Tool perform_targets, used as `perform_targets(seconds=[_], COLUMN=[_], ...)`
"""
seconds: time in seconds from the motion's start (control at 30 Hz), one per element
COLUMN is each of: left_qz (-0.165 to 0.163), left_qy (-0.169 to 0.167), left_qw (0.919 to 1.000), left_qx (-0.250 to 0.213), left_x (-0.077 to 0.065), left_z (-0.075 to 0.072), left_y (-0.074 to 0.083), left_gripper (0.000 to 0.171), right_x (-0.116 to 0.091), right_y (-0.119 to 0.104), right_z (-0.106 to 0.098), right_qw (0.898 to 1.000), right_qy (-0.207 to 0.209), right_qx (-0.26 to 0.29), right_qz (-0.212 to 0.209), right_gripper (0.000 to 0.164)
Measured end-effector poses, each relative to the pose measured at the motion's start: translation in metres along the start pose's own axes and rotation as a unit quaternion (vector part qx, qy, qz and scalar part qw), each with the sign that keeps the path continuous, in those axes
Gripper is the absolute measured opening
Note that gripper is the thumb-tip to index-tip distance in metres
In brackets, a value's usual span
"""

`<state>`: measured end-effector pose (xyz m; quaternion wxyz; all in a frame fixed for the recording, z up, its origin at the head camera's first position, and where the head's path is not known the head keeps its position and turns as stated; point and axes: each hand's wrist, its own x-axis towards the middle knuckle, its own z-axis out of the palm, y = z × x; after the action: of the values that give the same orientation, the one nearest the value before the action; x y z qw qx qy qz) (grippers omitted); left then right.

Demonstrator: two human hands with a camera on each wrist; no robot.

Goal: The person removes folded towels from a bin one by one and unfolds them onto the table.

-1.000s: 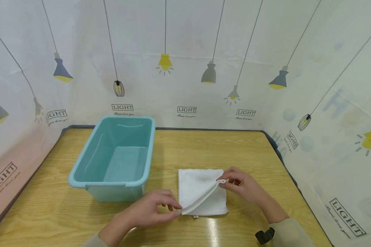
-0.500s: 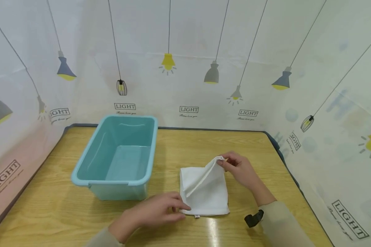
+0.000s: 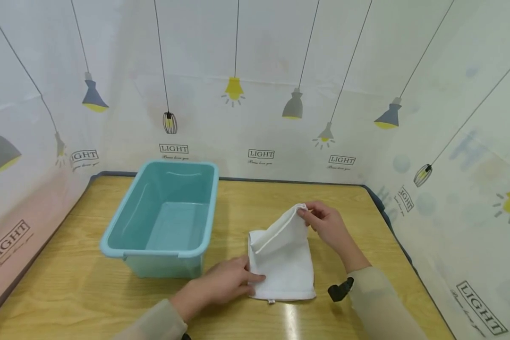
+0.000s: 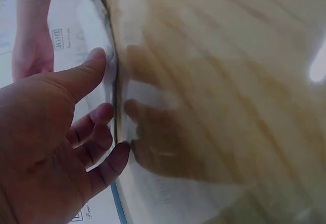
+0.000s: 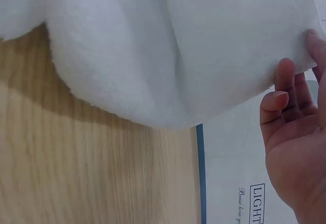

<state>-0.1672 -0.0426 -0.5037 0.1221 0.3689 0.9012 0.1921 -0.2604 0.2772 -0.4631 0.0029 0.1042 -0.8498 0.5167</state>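
On the table lies a folded white towel (image 3: 282,278), a small tag at its near edge. Its upper layer is lifted at the far right, where my right hand (image 3: 331,226) pinches the raised corner. In the right wrist view the fluffy cloth (image 5: 122,66) hangs from the thumb and fingers of the right hand (image 5: 300,122). My left hand (image 3: 227,281) rests at the towel's left edge, one digit reaching onto the cloth. The left wrist view shows the left hand's thumb (image 4: 89,74) against the towel, its other fingers loosely bent near the tabletop.
A turquoise plastic tub (image 3: 174,254) with nothing in it stands left of the towel, close to my left forearm. The wooden table (image 3: 68,283) is bordered by a printed curtain (image 3: 263,56) at the back and both sides. A black strap (image 3: 341,289) sits at my right cuff.
My right hand has raised the towel's corner and carried it away from me, opening the upper layer. My left hand has let go of the near-left corner and shifted up along the left edge.
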Motion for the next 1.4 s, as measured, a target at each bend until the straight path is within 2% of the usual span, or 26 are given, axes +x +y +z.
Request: perform_targets(seconds=[0.23,0.53,0.77,1.03,1.27,1.4], left_qz=[-0.004,-0.029,-0.037,-0.037,-0.034,-0.031], left_qy=[0.016,0.001,-0.004,-0.013,-0.017,-0.019], left_qw=[0.9994,0.9995,0.9992,0.9983,0.9976,0.9974], left_qx=[0.031,0.010,-0.014,-0.044,-0.058,-0.062], left_x=[-0.001,0.001,0.001,-0.002,-0.012,-0.018], left_z=[-0.002,-0.006,-0.007,-0.004,-0.004,-0.003], left_y=[0.001,0.000,0.000,-0.001,-0.003,-0.003], left_gripper=[0.043,0.043,0.044,0.044,0.043,0.043], right_x=[0.025,0.058,0.077,0.085,0.088,0.089], right_y=[0.009,0.020,0.032,0.044,0.046,0.046], right_z=[0.008,0.021,0.029,0.033,0.033,0.035], right_qw=[1.000,0.995,0.993,0.989,0.985,0.984], right_qy=[0.012,0.025,0.014,0.006,0.005,-0.004], right_qx=[0.026,0.078,0.057,0.028,0.049,0.045], right_qz=[0.011,0.063,0.098,0.145,0.166,0.173], right_gripper=[0.036,0.043,0.038,0.031,0.048,0.050])
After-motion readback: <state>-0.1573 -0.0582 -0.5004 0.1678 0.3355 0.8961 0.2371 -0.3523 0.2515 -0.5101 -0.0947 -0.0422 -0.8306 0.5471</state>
